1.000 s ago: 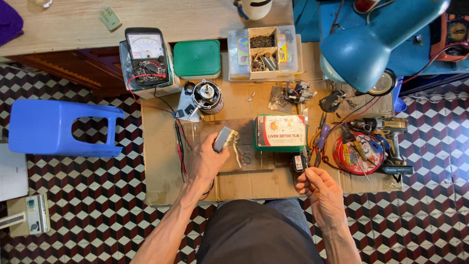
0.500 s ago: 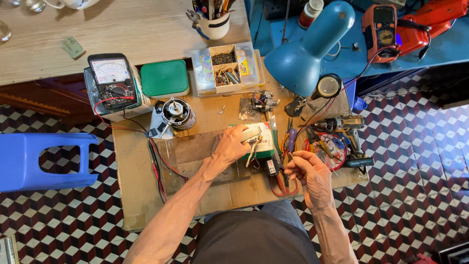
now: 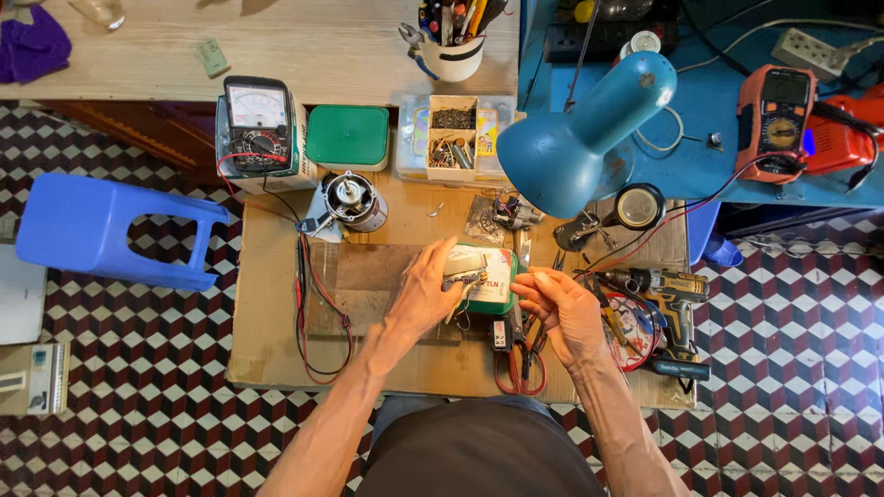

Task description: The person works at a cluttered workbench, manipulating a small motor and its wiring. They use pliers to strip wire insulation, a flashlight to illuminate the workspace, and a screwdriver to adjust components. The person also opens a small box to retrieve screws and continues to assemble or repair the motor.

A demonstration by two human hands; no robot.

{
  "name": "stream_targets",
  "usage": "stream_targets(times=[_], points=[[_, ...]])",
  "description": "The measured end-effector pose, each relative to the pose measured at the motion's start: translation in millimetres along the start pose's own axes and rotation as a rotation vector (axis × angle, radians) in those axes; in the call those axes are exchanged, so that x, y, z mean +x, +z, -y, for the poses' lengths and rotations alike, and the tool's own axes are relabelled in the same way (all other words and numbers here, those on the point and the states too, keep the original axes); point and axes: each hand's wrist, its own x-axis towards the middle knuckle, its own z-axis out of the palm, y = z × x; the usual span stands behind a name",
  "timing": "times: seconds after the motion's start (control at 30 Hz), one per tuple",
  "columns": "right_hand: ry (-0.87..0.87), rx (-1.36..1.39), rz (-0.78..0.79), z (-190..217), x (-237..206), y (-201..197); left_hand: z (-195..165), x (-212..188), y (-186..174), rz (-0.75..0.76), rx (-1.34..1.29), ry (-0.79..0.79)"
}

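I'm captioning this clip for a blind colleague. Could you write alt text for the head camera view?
Seen from above, the left hand rests on a green box on a cardboard sheet, while the right hand pinches something small beside it. Around them: a blue lamp, an analog meter, a drill.

Blue stool (image 3: 110, 230) standing on checkered floor (image 3: 138, 405). Analog meter (image 3: 258, 129) sitting beside green box (image 3: 348, 136). Blue lamp (image 3: 580, 138) hanging over surface (image 3: 276, 350). Drill (image 3: 668, 294) lying at right. Orange multimeter (image 3: 783, 120) resting on blue bench (image 3: 700, 166).
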Motion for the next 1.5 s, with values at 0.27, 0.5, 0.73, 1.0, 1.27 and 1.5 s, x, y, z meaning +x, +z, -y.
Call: stream_targets(times=[0.27, 0.5, 0.73, 1.0, 1.27, 1.5], points=[[0.114, 0.097, -0.037, -23, 28, -25, -64, -22, 11, -0.121, -0.074, -0.348], [-0.068, -0.223, -0.062, -22, 26, 7, -56, -33, 30, -0.183, 0.081, -0.322], [-0.091, -0.290, -0.109, -22, 25, 37, -46, -27, 39, -0.178, 0.093, -0.324], [-0.109, -0.317, -0.110, -29, 31, 42, -42, -22, 41, -0.199, 0.105, -0.284], [-0.128, -0.341, -0.084, -28, 28, 45, -37, -20, 43, -0.187, 0.123, -0.269], [-0.139, -0.329, -0.075, -28, 28, 45, -33, -18, 45, -0.181, 0.176, -0.237]])
